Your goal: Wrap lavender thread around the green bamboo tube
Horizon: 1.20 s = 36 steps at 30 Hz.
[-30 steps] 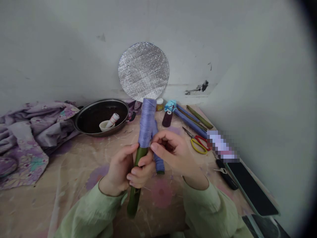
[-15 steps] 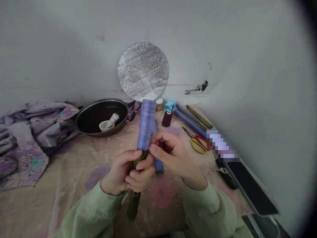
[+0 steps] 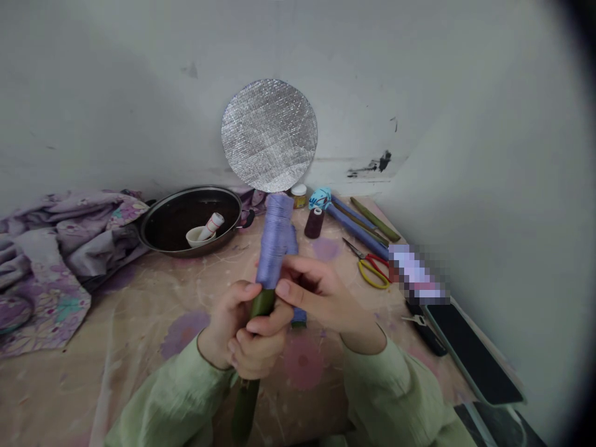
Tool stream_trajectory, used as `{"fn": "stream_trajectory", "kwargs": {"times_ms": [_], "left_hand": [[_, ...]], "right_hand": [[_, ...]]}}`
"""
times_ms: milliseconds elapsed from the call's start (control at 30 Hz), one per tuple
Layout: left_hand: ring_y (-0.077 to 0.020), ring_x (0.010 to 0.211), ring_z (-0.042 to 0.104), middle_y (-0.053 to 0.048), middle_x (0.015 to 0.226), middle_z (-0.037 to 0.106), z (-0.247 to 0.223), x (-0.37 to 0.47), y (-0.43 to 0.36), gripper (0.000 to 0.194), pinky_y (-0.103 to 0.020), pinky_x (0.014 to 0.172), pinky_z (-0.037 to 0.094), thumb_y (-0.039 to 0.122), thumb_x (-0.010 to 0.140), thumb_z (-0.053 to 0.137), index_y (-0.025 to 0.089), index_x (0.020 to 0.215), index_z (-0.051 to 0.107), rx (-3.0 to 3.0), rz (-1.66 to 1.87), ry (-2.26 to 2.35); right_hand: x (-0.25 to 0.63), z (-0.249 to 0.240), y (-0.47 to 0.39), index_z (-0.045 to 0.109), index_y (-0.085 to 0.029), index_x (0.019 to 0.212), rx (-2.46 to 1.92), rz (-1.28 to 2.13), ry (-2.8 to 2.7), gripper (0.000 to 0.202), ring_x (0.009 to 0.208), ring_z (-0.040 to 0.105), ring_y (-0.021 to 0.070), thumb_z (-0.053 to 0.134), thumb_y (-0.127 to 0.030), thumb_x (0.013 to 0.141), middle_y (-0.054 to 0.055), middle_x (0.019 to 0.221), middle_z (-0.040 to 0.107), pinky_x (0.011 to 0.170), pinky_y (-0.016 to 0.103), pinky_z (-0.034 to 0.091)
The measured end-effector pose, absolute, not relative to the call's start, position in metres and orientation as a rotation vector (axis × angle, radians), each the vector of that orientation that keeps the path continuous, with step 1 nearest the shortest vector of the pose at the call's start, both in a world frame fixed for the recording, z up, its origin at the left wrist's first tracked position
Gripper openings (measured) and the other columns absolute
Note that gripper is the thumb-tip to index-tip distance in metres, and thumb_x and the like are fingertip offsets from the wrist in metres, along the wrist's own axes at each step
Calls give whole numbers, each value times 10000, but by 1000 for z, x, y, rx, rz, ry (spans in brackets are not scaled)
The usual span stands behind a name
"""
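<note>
Left hand grips stick; right hand pinches at thread's lower edge.
Likely light, stiff; the bare green part seems the surest hold.

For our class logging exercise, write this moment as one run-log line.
left hand: grips green stick | right hand: at lower edge of purple thread wrapping

cup in dark pan; silver disc seemingly against wall

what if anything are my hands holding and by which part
Your left hand holds a green stick by its bare part, just below the purple thread. Whether your right hand grips anything cannot be told.
</note>
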<state>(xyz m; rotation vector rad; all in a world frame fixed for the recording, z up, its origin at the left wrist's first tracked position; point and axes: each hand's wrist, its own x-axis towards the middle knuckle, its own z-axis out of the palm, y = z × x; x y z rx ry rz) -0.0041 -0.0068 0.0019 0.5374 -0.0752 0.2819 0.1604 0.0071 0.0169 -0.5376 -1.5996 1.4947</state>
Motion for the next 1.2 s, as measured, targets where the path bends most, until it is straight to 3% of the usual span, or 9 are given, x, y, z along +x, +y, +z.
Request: {"fn": "stream_trajectory", "kwargs": {"times_ms": [200, 300, 400, 533, 667, 767, 867, 1033, 1200], "left_hand": [[-29, 203, 103, 103, 359, 254, -4, 0, -9, 467, -173, 188, 148, 543, 763, 686, 236, 566, 395, 649, 287, 29], [-58, 254, 265, 68, 422, 377, -5, 3, -9, 449, -204, 242, 274, 551, 720, 716, 223, 582, 443, 745, 399, 203], [-100, 419, 471, 22, 541, 521, -5, 5, -5, 358, -226, 405, 416, 471, 746, 775, 179, 669, 583, 896, 579, 441], [-107, 622, 519, 37, 710, 586, -7, 8, 0, 172, -220, 581, 425, 270, 829, 779, 192, 899, 642, 1154, 980, 799], [-162, 954, 581, -21, 1027, 650, -9, 13, -4, 189, -285, 840, 478, 268, 916, 690, 230, 1097, 651, 1521, 1334, 1075], [-112, 744, 538, 13, 851, 590, -7, 15, -9, 144, -222, 654, 456, 332, 947, 663, 224, 1041, 656, 1384, 1276, 978], [-44, 484, 339, 75, 654, 436, -1, 13, -14, 216, -163, 430, 265, 398, 915, 698, 204, 936, 608, 1113, 1124, 773], [-11, 429, 322, 71, 661, 496, 13, 9, -18, 224, -124, 396, 224, 392, 912, 688, 203, 976, 585, 977, 1045, 633], [-15, 405, 353, 72, 652, 522, 20, 7, -17, 185, -119, 392, 242, 346, 907, 678, 222, 963, 552, 982, 1099, 683]], "right_hand": [[158, 17, 6, 669, -205, 955, -618, 1544, -1575, 328, 536, 453, 106, 759, -502, 848, -41, 653, 508, 461, 243, 366], [160, 17, 7, 638, -216, 915, -652, 1472, -1572, 272, 511, 442, 98, 771, -441, 838, -66, 618, 469, 452, 233, 354], [164, 18, 10, 613, -217, 903, -692, 1392, -1573, 202, 491, 438, 95, 723, -381, 859, -83, 599, 432, 440, 223, 353], [166, 18, 14, 624, -207, 935, -834, 1211, -1537, 121, 476, 419, 91, 668, -304, 876, -89, 583, 442, 442, 222, 346], [162, 15, 16, 630, -200, 908, -870, 1097, -1476, 115, 514, 397, 90, 678, -294, 862, -90, 590, 413, 474, 223, 338], [159, 14, 15, 626, -198, 979, -821, 1147, -1430, 192, 534, 423, 96, 694, -331, 860, -81, 611, 460, 485, 224, 350], [161, 15, 11, 594, -204, 1080, -791, 1192, -1414, 291, 536, 457, 103, 711, -353, 859, -78, 622, 506, 488, 225, 367], [168, 18, 8, 582, -220, 1151, -800, 1176, -1446, 321, 516, 406, 100, 708, -307, 869, -97, 598, 469, 474, 227, 324], [171, 19, 10, 653, -220, 981, -830, 1106, -1493, 157, 553, 408, 110, 713, -257, 842, -77, 612, 447, 498, 242, 332]]}}
